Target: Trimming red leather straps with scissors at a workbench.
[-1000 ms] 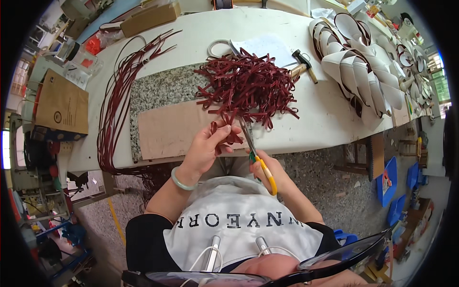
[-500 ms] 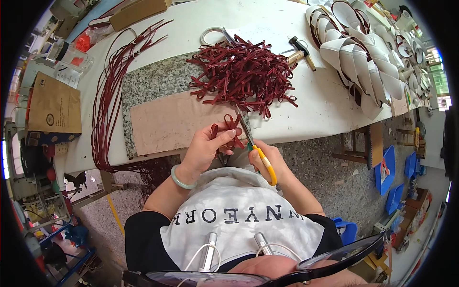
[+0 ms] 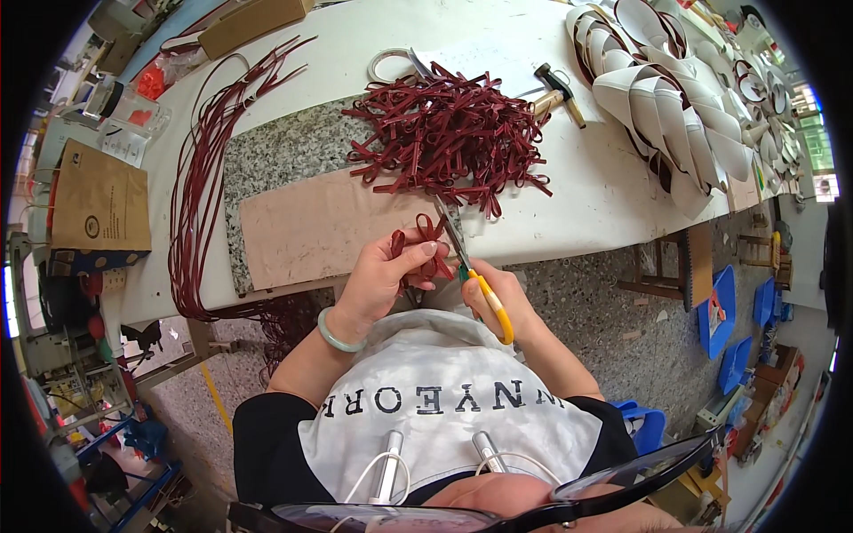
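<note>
Pinched in my left hand point(image 3: 397, 272) is a dark red bow point(image 3: 430, 227) of thin cord, its loops standing up past the fingertips. My right hand point(image 3: 499, 290) grips scissors point(image 3: 494, 305) with yellow handles, a bit of green showing by the fingers. Their blades point away from me and lie right beside the bow; whether they touch it I cannot tell. Just beyond both hands, a heap of similar dark red bows point(image 3: 453, 133) covers part of a speckled stone slab point(image 3: 289, 142). A pale pink-tan sheet point(image 3: 329, 222) lies on the slab's near part.
Long dark red cords point(image 3: 197, 182) run down the table's left side and over its front edge. A hammer point(image 3: 562, 93) and a tape roll point(image 3: 391, 64) lie behind the heap. White curved pieces point(image 3: 662, 115) are stacked at right. A brown paper bag point(image 3: 102, 200) stands at far left.
Both hands keep almost the same pose, with the bow and scissors still close together. The whole view has shifted very slightly.
</note>
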The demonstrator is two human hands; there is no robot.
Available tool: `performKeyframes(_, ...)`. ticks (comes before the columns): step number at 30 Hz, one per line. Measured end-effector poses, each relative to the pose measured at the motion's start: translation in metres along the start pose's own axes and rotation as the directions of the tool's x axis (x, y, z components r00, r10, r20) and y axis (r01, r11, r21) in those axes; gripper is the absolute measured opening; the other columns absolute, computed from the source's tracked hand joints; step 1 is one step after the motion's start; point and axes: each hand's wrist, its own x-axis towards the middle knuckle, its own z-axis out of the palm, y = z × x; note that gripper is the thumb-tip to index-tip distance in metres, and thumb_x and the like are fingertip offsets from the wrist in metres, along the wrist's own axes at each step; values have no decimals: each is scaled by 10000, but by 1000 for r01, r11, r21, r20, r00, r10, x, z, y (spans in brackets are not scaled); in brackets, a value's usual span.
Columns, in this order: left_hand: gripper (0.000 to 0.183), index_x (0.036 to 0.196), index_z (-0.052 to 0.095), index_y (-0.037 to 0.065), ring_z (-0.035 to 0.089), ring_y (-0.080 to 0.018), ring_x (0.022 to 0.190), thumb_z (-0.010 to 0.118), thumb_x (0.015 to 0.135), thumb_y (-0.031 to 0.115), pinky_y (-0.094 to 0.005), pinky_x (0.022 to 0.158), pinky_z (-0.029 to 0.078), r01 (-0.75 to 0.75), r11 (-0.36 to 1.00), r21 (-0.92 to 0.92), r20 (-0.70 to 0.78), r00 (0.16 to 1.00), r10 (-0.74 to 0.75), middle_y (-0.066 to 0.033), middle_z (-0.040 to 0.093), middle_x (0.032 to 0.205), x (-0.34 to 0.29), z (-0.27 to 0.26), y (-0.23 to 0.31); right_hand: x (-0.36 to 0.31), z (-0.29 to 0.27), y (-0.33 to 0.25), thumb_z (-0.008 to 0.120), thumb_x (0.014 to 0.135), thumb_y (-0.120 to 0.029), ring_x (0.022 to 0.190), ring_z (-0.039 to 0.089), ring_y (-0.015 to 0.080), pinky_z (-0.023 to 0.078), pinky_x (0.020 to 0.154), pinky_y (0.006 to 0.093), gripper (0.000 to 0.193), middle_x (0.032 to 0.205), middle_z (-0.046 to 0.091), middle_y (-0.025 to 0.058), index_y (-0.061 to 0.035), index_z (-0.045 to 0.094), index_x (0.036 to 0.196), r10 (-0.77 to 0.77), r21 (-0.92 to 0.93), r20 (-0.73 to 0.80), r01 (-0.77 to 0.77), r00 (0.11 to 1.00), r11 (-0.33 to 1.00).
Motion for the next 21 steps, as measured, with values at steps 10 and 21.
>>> performKeyframes(10,149,1031,596,33,672,-177,866,582,925,138,-297,755,559,-92,961,-261,-128,990,60,-69,659,961,8,1,-1,-11,-2,10,396,922,-600,571,539,114,466,569,272,651,652,530,24,-23,533,1193,-18,41,-72,21,997,999)
performKeyframes(21,108,1004,582,44,643,-187,949,575,930,122,-353,865,528,-223,887,-404,-178,971,163,-68,650,971,14,1,-6,-7,1,-2,484,906,-504,831,619,404,493,736,426,606,866,636,205,-15,478,1263,-7,-200,-23,2,1000,980)
